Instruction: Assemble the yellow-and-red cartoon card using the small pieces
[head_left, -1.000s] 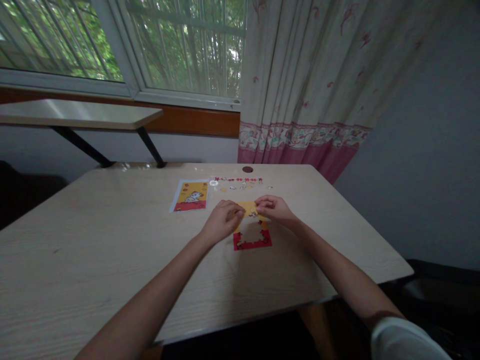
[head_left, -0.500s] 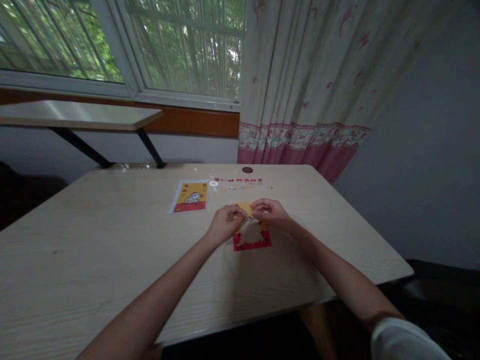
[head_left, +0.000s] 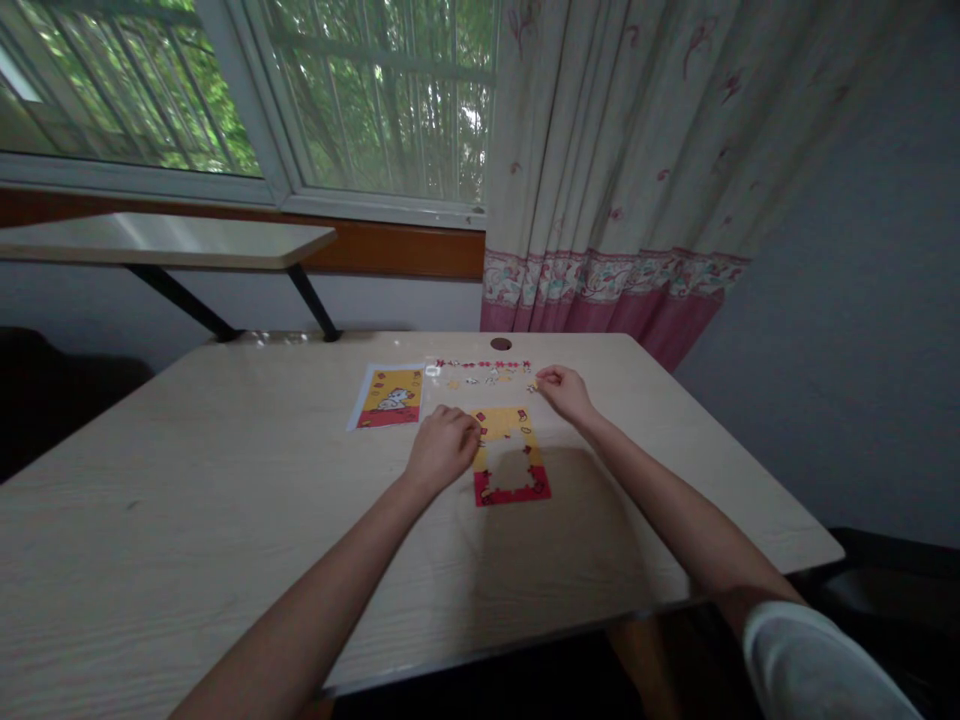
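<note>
A yellow and red puzzle frame (head_left: 511, 455) with an open middle lies flat on the light wooden table (head_left: 225, 520). My left hand (head_left: 444, 447) rests curled on its left edge, fingers closed against it. Farther back, my right hand (head_left: 562, 390) pinches at a small loose piece (head_left: 532, 387) from the scatter of several puzzle pieces (head_left: 484, 371). A picture card (head_left: 389, 396) with a white animal on yellow and red lies to the left of the frame.
A round cable hole (head_left: 500, 344) sits near the table's far edge. A second tabletop (head_left: 165, 240) on black legs stands under the window at the back left. A pink-hemmed curtain (head_left: 615, 160) hangs behind. The table's front edge drops off at right.
My right hand left the frame's top edge and reached back to the loose pieces. My left hand stayed at the frame's left side. The frame's upper part is now uncovered.
</note>
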